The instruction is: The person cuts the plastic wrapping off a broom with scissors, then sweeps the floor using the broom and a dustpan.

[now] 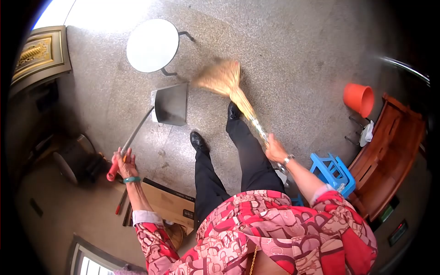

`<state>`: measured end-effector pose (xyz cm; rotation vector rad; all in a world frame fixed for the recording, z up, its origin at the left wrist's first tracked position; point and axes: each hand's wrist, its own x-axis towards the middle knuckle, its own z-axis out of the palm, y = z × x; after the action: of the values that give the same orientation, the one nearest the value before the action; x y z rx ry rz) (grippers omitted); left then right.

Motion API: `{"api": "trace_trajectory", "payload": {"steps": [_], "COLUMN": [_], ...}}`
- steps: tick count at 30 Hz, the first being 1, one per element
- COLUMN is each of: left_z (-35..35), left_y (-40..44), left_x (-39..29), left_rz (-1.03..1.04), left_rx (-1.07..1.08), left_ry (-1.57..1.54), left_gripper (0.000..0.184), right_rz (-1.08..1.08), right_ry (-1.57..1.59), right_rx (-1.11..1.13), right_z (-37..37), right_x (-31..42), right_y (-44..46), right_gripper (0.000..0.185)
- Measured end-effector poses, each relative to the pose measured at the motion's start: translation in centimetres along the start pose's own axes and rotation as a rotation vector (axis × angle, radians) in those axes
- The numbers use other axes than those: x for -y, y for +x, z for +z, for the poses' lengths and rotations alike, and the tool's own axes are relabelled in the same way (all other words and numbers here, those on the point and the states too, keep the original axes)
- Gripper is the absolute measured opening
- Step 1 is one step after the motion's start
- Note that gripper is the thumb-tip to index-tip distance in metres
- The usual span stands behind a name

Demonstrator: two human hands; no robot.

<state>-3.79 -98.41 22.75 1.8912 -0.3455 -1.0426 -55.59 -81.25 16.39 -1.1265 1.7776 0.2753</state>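
Observation:
A straw broom point(238, 94) slants across the floor, its bristles smeared by motion close to the dustpan. Around its handle my right hand point(276, 149) is closed, with a watch on the wrist. My left hand point(124, 163), below a green bangle, holds the red-gripped long handle of a dustpan point(170, 105). The grey pan rests on the floor to the left of the broom head, its open side toward the bristles. Whether any dirt lies in the pan I cannot tell.
A round white-topped stool point(152, 46) stands beyond the dustpan. At right are an orange bucket point(359, 100), blue plastic stools point(333, 172) and a wooden bench point(389, 156). A cardboard box point(167, 201) is near my left leg. A dark cylindrical object point(68, 165) sits far left.

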Motion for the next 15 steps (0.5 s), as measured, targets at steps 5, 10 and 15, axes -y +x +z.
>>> {"api": "trace_trajectory", "payload": {"steps": [5, 10, 15], "left_z": [-0.5, -2.3, -7.3], "left_y": [0.7, -1.1, -3.5], "left_x": [-0.1, 0.1, 1.9], "left_rz": [0.035, 0.031, 0.045], "left_rx": [-0.013, -0.096, -0.262], "left_ry": [-0.048, -0.117, -0.219], "left_gripper": [0.034, 0.044, 0.047], "right_rz": [0.195, 0.123, -0.120], "right_ry": [0.455, 0.499, 0.404], "right_rx": [0.020, -0.316, -0.375], "right_z": [-4.9, -8.1, -13.1], "right_x": [2.9, 10.0, 16.7], "right_y": [-4.3, 4.7, 17.5], "right_gripper": [0.029, 0.025, 0.032]}}
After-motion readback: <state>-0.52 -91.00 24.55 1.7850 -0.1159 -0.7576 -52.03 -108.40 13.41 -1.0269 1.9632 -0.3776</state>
